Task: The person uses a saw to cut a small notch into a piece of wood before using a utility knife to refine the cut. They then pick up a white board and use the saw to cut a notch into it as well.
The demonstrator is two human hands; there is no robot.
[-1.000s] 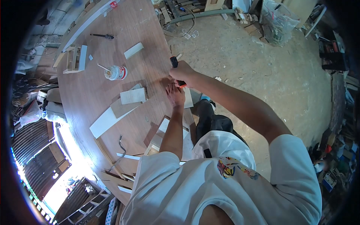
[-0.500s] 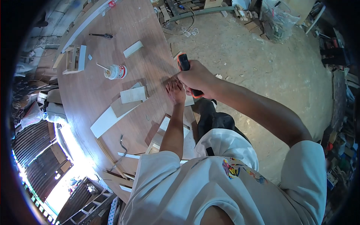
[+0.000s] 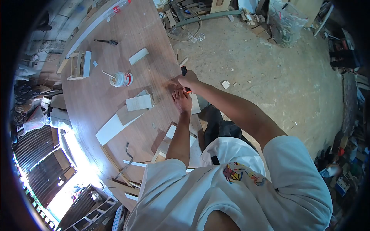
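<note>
My right hand (image 3: 188, 79) is closed around the black-and-orange handle (image 3: 184, 71) of what looks like a handsaw, at the table's right edge. Its blade is hidden from this angle. Just beside it, my left hand (image 3: 182, 101) lies with fingers stretched out, pressing down near the edge. A pale board (image 3: 195, 104) shows partly from under the left hand and wrist. Left of that hand, a small white wood block (image 3: 139, 102) rests on a longer tapered white board (image 3: 110, 130). Partly behind my left forearm stands a pale wooden piece (image 3: 166, 141).
On the wooden table (image 3: 154, 77) stand an open jar (image 3: 122, 79) with a stick in it, a white wood strip (image 3: 138, 56), a dark slim tool (image 3: 106, 41) and a small wooden frame (image 3: 81, 65). Offcuts (image 3: 225, 84) lie on the floor; a plastic bag (image 3: 287, 23) stands farther back.
My right hand has moved down and inward with the handsaw, closer to my left hand, and the right elbow has drawn in. My left hand stays in place; the view has shifted slightly.
</note>
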